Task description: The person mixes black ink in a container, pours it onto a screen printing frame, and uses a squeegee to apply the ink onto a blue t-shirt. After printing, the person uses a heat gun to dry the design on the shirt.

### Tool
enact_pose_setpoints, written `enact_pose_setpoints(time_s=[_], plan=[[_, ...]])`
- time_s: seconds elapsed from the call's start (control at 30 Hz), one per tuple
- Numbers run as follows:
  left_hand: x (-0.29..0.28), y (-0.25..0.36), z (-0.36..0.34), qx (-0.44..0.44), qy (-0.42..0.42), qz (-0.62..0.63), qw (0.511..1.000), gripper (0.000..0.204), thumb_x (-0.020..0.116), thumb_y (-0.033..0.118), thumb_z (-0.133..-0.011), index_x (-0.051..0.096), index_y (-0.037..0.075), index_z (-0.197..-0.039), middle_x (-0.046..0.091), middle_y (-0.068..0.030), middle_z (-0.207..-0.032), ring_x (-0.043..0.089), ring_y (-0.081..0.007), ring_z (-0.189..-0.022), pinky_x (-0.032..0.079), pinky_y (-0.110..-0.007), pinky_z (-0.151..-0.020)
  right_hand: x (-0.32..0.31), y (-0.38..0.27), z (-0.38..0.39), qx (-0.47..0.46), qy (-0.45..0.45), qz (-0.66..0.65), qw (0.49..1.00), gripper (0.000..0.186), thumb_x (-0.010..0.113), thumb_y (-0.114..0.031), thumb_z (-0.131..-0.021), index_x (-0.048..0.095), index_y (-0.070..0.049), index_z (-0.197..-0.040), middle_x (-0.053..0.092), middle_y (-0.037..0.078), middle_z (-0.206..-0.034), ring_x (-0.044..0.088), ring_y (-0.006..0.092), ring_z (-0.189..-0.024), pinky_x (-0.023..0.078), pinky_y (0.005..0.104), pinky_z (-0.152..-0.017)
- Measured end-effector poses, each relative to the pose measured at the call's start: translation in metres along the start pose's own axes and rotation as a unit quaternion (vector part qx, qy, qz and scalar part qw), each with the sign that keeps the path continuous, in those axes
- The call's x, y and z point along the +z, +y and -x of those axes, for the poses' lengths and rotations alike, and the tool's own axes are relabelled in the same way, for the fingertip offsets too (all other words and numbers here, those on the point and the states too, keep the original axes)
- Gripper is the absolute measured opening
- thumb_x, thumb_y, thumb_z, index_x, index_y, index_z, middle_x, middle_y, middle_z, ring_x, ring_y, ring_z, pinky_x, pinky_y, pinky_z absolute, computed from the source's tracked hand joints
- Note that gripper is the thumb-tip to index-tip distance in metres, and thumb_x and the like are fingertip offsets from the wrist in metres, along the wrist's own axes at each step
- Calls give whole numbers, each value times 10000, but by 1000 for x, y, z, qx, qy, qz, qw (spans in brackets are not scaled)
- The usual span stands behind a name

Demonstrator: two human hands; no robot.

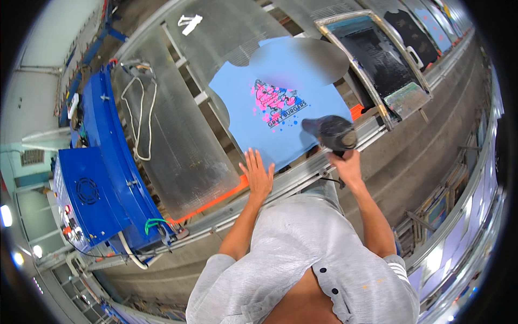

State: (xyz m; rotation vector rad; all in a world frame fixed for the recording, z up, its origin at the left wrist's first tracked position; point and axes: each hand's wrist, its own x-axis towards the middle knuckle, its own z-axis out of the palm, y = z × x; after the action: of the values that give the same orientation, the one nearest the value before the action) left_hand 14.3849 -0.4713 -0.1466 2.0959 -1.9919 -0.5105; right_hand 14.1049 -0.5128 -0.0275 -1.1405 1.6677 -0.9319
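A light blue fabric piece (245, 124), shaped like a shirt panel, lies flat on a grey board. Its middle bears a pink, black and blue print (276, 102). My left hand (259, 175) rests at the fabric's near left edge with its fingers stretched out, holding nothing. In my right hand (346, 166) is a black hair dryer (332, 132), gripped by its handle. Its nozzle points left over the fabric, just right of the print. The far right part of the fabric is blurred in the picture.
A framed printing screen (377, 59) with dark ink stands to the right. On the left are a bare metal board (183, 162) with a looped white cord (151, 121) and a blue machine (91, 183). A metal rail (291, 178) runs along the near edge.
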Motion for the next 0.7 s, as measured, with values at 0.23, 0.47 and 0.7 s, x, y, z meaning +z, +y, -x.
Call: enact_pose_setpoints(time_s=[0.23,0.47,0.7], plan=[[-45,-20,63,-17,-174,279,944,598,567,347,-965,435,-3,-1431,446,-225,-1458,394,-370,-1371,297,-510,-1117,37,-45,5,60,104,-77,990,309,698,-276,-862,616,16,-800,597,73,-594,550,168,-481,450,323,-494],[-118,36,91,-105,-192,558,801,534,763,120,-800,539,-26,-1262,645,-94,-1075,609,-147,-961,492,-295,-814,153,-43,76,186,-131,-355,907,275,720,-305,-852,662,-44,-916,645,55,-725,588,120,-598,487,291,-556],[-118,-28,104,-361,110,526,762,186,634,0,-748,486,85,-821,460,21,-612,395,-72,-421,259,-250,-369,169,-30,77,-72,-416,18,906,646,539,-526,-961,496,-7,-1344,644,223,-1163,617,305,-1108,476,413,-939]])
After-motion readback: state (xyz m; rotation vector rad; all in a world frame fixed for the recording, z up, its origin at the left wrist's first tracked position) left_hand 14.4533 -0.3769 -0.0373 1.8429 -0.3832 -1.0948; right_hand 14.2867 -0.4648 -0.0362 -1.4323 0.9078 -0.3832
